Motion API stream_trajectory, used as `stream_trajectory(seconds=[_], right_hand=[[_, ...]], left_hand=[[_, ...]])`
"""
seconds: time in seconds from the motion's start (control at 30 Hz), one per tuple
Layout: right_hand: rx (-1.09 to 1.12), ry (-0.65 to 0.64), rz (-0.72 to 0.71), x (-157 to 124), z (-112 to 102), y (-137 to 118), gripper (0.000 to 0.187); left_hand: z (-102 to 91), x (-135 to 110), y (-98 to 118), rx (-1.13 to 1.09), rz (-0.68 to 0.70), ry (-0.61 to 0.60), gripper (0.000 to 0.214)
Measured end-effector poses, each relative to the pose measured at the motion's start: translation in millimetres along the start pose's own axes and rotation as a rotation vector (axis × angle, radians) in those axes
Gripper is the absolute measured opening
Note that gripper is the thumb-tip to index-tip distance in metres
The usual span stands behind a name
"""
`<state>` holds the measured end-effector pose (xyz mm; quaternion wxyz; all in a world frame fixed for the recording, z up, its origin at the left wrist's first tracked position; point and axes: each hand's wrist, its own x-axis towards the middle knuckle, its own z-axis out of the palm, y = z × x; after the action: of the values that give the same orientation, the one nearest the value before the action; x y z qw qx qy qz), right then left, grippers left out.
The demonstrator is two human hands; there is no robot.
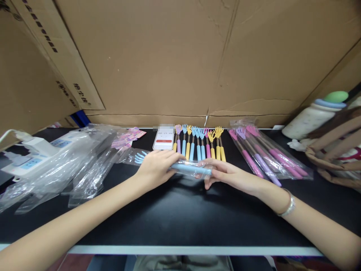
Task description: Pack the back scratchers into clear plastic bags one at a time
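A blue back scratcher (191, 169) in a clear plastic sleeve lies across the black table (180, 214) between both hands. Its blue claw end (140, 157) pokes out left of my left hand (156, 167), whose fingers are closed over the sleeve. My right hand (225, 175) grips the handle end of the same sleeve. Just behind them lies a row of several unwrapped back scratchers (199, 145) with yellow, blue, pink and purple handles.
Several bagged pink and purple scratchers (265, 156) lie at the right. A heap of clear plastic sleeves (64, 165) and a white power strip (31, 154) are at the left. A phone showing a timer (164, 138) is behind. Cardboard walls (180, 56) surround the table; a bottle (313, 116) and a basket (335, 150) stand at the far right.
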<state>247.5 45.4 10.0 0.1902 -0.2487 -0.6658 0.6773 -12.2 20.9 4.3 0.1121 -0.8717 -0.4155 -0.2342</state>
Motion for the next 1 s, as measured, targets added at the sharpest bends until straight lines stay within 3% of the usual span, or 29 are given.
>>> stream_trajectory(seconds=[0.17,0.33,0.5,0.77,1.0], right_hand=[[-0.058,0.06,-0.04,6,2,12,0.037],[-0.035,0.124,-0.055,10,11,16,0.034],[-0.107,0.098,-0.082,8,15,14,0.028],[-0.285,0.114,-0.112,2,17,9,0.03],[-0.186,0.136,-0.142,-2,13,-2,0.026]], left_hand=[[-2.2,-3,16,0.042,0.034,-0.035,0.022],[-2.9,-5,25,0.083,0.115,0.018,0.016],[-4.1,-6,31,0.135,0.17,0.086,0.016],[-3.1,-1,26,0.233,0.19,0.11,0.018],[-7.7,-1,15,0.235,0.135,0.037,0.03]])
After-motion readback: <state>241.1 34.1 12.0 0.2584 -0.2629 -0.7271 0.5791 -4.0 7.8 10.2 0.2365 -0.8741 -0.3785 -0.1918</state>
